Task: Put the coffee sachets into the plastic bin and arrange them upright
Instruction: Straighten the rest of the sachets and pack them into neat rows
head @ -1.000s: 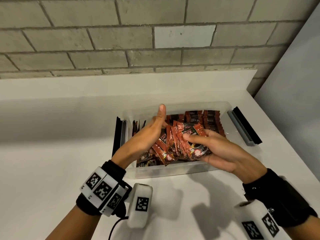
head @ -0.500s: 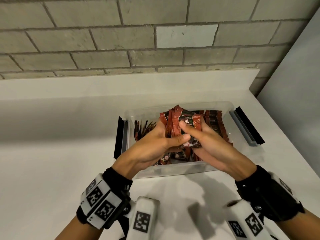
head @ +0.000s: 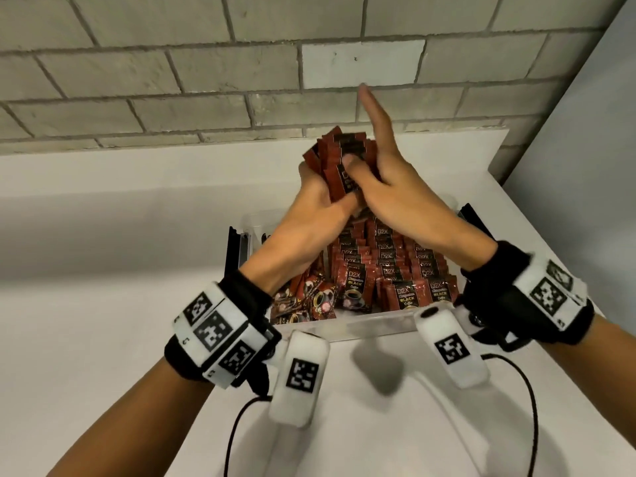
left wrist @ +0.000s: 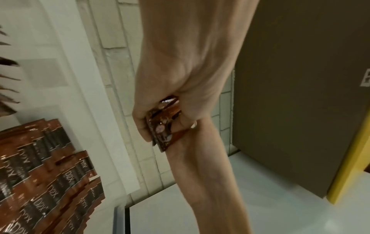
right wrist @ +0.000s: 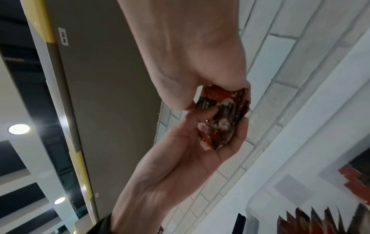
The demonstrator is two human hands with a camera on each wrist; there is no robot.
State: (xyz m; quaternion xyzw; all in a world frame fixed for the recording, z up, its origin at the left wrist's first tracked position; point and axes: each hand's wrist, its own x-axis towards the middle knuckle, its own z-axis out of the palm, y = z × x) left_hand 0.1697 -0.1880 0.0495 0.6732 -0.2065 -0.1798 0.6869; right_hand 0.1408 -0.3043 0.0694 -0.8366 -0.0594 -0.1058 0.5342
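A bundle of red-brown coffee sachets (head: 339, 156) is held up above the clear plastic bin (head: 361, 327). My left hand (head: 318, 197) grips the bundle from the left. My right hand (head: 380, 160) has its thumb pressed on the bundle's front and its fingers straight up behind it. In the left wrist view the bundle (left wrist: 163, 126) shows between both hands, and in the right wrist view the bundle (right wrist: 222, 114) does too. Rows of upright sachets (head: 395, 266) fill the bin's right and middle. Loose sachets (head: 309, 301) lie tilted at its near left.
The bin stands on a white counter (head: 103, 339) against a brick wall (head: 206, 80). Black lid clips stick out at the bin's left end (head: 234, 253) and right end (head: 471, 215). A grey panel (head: 585, 149) borders the counter on the right.
Both hands have gathered the sachets into one bundle and lifted it from inside the bin to well above it. My right fingers have straightened upward.
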